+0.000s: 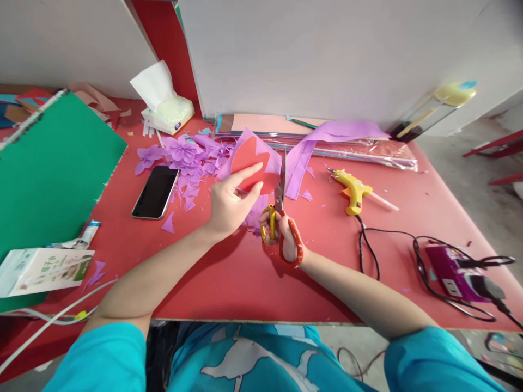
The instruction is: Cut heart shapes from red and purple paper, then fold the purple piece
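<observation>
My left hand (232,204) pinches a red paper petal shape (247,158) together with a sheet of purple paper (258,209) behind it. In my right hand (286,231) is a pair of scissors (281,179) with one red and one yellow handle, blades pointing away from me. The blades stand at the right edge of the purple paper; whether they touch it I cannot tell. Purple paper flowers (183,153) and cut scraps lie to the left of my hands. A strip of purple paper (314,144) lies beyond the scissors.
A phone (156,191) lies left, near a tissue box (169,111) and a green board (53,179). At right are a yellow glue gun (352,190), its black cord and a purple power block (455,272). Wrapped paper packs (368,152) line the back, beside a clear container (429,111).
</observation>
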`<control>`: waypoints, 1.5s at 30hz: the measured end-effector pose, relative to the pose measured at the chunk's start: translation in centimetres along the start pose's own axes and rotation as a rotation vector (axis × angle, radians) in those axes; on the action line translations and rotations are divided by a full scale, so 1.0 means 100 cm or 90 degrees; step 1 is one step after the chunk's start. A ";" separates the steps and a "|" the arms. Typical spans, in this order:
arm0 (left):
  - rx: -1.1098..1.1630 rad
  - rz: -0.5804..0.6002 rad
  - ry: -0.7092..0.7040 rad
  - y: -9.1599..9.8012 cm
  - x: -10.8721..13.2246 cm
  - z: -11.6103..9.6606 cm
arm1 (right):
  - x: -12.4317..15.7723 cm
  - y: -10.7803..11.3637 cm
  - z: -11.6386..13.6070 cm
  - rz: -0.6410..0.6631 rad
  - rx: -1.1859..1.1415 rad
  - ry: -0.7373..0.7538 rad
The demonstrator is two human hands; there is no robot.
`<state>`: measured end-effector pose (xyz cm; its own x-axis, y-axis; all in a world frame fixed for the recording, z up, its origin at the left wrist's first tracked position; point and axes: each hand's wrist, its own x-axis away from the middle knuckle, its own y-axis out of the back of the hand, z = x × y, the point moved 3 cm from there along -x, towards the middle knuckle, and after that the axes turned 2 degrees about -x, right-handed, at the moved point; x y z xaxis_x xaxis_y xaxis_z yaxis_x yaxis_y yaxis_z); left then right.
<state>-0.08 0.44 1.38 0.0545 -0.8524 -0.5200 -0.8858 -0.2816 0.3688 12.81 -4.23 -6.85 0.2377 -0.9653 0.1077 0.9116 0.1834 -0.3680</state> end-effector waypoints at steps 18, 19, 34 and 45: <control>-0.004 0.025 -0.014 0.002 -0.007 0.002 | 0.000 0.000 0.006 -0.010 0.040 0.036; -0.003 0.026 -0.015 0.003 -0.007 0.003 | 0.000 0.000 0.006 -0.010 0.042 0.033; 0.006 0.050 -0.001 0.004 -0.012 0.006 | 0.000 0.003 0.012 -0.045 0.164 -0.030; -0.044 0.096 -0.039 0.015 -0.026 0.010 | -0.002 -0.006 -0.003 0.061 -0.044 -0.068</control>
<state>-2.04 2.62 2.50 -0.1077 -0.8592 -0.5001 -0.8479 -0.1833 0.4974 12.12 -4.22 -6.89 0.3604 -0.9180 0.1656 0.8588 0.2572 -0.4431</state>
